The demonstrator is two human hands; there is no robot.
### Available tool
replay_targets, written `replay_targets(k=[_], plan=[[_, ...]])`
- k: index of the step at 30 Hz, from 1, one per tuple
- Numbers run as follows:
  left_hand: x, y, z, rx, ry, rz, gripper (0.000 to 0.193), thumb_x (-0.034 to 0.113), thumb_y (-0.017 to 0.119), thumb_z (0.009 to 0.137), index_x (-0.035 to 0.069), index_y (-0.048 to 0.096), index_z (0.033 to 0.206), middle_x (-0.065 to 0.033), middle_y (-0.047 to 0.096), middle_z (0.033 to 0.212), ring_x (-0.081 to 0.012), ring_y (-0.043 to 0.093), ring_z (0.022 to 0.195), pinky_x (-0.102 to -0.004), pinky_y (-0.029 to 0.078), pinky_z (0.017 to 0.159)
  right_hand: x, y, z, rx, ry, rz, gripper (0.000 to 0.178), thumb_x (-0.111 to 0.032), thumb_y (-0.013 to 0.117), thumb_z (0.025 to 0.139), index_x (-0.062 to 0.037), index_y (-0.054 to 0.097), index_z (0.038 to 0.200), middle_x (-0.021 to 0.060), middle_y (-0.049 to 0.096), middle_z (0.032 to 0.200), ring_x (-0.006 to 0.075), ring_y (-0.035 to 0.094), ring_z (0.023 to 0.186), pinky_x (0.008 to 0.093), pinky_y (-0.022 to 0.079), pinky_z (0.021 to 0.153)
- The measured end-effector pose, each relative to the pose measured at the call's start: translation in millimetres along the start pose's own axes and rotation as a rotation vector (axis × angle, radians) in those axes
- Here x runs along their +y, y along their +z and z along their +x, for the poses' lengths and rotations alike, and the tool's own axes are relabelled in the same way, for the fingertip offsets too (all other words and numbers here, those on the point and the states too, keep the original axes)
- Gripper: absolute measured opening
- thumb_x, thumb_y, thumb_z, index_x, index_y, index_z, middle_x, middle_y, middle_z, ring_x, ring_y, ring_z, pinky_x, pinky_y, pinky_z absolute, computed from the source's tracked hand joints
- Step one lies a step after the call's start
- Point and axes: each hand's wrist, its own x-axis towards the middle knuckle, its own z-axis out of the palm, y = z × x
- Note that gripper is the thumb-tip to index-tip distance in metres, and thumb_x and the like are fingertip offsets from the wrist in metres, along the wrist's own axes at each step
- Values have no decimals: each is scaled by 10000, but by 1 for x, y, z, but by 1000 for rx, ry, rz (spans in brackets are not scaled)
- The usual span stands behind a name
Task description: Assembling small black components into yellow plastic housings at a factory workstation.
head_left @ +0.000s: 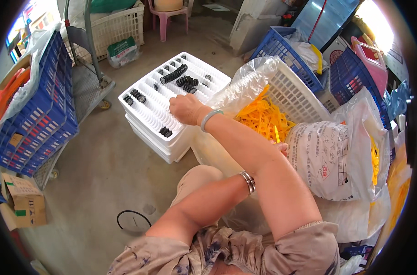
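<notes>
White tray (146, 110), right hand (185, 108) outstretched, resting

The stacked trays (172, 133) lie ahead of the person. Small rings (174, 74) sit in the top tray's slots. The lined basket (291, 94) stands right of the trays, the crate (39, 119) left, the cardboard box (23, 201) nearer left.

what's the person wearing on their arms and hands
Both forearms are bare, with no gloves. The right hand has a pale green bangle at the wrist. The left hand, mostly hidden behind the other arm, has a silver metal bracelet. Short, loose grey-brown patterned sleeves cover the upper arms.
</notes>
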Motion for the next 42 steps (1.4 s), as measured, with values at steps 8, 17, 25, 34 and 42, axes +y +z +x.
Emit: replay_targets(k=[8, 17, 25, 34, 42], plan=[[11, 10, -26, -19, -230, -97, 312, 147, 622, 754, 106, 386, 954, -96, 547, 816, -207, 554, 603, -368, 490, 537, 9, 12, 1, 232, 141, 272, 68, -157, 541, 657, -104, 578, 637, 47, 539, 695, 255, 563, 638, 366, 466, 541], [0, 66, -38, 780, 86, 530, 169, 156, 606, 772, 88, 493, 665, -14, 511, 558, -124, 472, 459, -288, 383, 423, -1, 4, -2, 223, 33, 167, 44, -103, 571, 656, -80, 540, 635, 61, 502, 686, 240, 555, 637, 364, 458, 514], [-1, 5, -16, -7, -295, -89, 178, 145, 598, 784, 100, 520, 630, -11, 533, 584, -123, 489, 483, -284, 409, 468, -1, -3, -7, 228, -11, 51, 116, -108, 593, 662, -80, 492, 612, 62, 473, 693, 221, 544, 627, 350, 459, 488], [-17, 11, -2, -359, 307, -347, 194, 281, 561, 829, 121, 516, 929, -24, 556, 714, -150, 520, 587, -304, 438, 637, 37, -37, -11, 430, 229, 393, 67, -65, 610, 646, -9, 598, 682, 87, 555, 684, 231, 567, 644, 315, 453, 529], [40, 9, -16, -113, 467, -326, 138, 143, 542, 794, 88, 427, 846, -67, 509, 620, -179, 534, 545, -290, 470, 542, 50, -172, -90, 369, 472, 561, 119, -74, 626, 679, 10, 612, 763, 28, 562, 668, 85, 473, 595, 213, 378, 516]])
